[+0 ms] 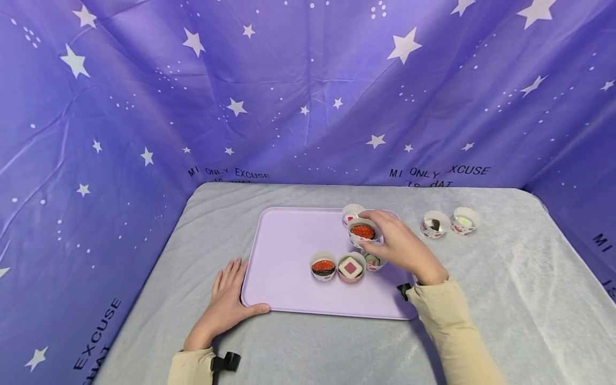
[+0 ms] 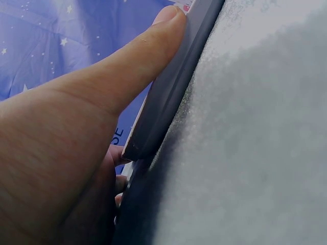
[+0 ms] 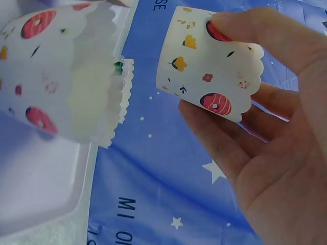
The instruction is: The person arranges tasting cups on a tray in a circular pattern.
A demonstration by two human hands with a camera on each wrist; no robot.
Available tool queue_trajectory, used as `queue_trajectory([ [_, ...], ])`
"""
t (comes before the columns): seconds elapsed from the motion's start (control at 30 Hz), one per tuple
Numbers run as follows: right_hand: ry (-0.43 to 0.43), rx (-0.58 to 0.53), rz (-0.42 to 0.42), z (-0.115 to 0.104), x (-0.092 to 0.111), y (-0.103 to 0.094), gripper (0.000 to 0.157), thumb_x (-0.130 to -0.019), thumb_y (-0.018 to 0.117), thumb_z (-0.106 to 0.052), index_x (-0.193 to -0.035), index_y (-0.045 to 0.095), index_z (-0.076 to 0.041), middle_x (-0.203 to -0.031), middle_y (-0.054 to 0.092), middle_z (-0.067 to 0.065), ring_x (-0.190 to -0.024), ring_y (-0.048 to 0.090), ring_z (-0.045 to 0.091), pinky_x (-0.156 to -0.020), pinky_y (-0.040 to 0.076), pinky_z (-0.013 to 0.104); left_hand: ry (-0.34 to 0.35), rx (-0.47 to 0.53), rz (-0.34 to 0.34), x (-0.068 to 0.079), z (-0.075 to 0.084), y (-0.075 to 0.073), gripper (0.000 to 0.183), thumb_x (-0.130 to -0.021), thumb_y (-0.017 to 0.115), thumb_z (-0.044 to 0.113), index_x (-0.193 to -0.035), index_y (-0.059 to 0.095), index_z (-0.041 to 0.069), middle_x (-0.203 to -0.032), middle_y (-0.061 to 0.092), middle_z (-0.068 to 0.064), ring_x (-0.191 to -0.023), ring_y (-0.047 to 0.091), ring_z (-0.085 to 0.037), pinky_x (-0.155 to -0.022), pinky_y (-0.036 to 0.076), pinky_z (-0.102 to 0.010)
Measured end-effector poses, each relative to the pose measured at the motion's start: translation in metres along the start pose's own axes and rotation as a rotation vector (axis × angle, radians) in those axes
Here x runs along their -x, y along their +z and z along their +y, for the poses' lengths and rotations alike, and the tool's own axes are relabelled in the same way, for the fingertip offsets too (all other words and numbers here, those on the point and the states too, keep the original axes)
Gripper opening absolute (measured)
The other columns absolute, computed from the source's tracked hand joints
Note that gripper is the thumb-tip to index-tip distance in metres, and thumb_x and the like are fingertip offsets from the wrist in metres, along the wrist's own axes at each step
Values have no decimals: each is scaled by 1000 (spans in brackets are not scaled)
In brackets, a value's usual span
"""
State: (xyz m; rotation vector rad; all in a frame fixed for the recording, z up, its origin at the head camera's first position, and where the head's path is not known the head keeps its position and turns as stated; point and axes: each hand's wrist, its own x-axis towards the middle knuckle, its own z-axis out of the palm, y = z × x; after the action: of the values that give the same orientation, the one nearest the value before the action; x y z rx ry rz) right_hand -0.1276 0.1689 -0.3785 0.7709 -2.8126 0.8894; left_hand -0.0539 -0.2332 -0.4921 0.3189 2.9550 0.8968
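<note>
My right hand (image 1: 403,243) grips a paper baking cup (image 1: 358,241) with a red roe sushi piece in it, above the right half of the lilac tray (image 1: 289,230). In the right wrist view, thumb and fingers stand on opposite sides of the cup's printed wall. Below it on the tray stand a second roe cup (image 1: 323,275), a cup with a white square piece with a pink centre (image 1: 351,277), and a partly covered cup (image 1: 373,262). My left hand (image 1: 223,302) rests at the tray's front left corner, fingers straight along the side, thumb on the front rim.
Behind the held cup, another cup (image 1: 353,209) with a red-and-white piece stands near the tray's back edge. Right of the tray, on the grey cloth (image 1: 520,294), are two more filled cups, one dark-topped (image 1: 433,227) and one pale green (image 1: 463,222). A starry purple curtain (image 1: 289,80) encloses the table.
</note>
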Motion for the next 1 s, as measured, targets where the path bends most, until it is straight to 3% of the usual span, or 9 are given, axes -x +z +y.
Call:
queue_trajectory([
  [0.8, -118, 7, -40, -20, -24, 34, 53, -85, 78, -20, -131, 58, -3, -126, 63, 12, -109, 63, 23, -96, 52, 42, -4, 0, -6, -1, -1, 0, 123, -68, 79, 66, -158, 21, 4, -164, 15, -23, -152, 6, -41, -119, 0, -60],
  [1.0, -113, 30, -58, -25, -30, 43, 54, -86, 78, -23, -133, 57, -5, -132, 61, 12, -119, 59, 26, -102, 49, 43, -10, 11, -19, 0, 0, -1, 123, -69, 79, 66, -158, 20, 5, -163, 14, -24, -152, 5, -41, -119, 0, -61],
])
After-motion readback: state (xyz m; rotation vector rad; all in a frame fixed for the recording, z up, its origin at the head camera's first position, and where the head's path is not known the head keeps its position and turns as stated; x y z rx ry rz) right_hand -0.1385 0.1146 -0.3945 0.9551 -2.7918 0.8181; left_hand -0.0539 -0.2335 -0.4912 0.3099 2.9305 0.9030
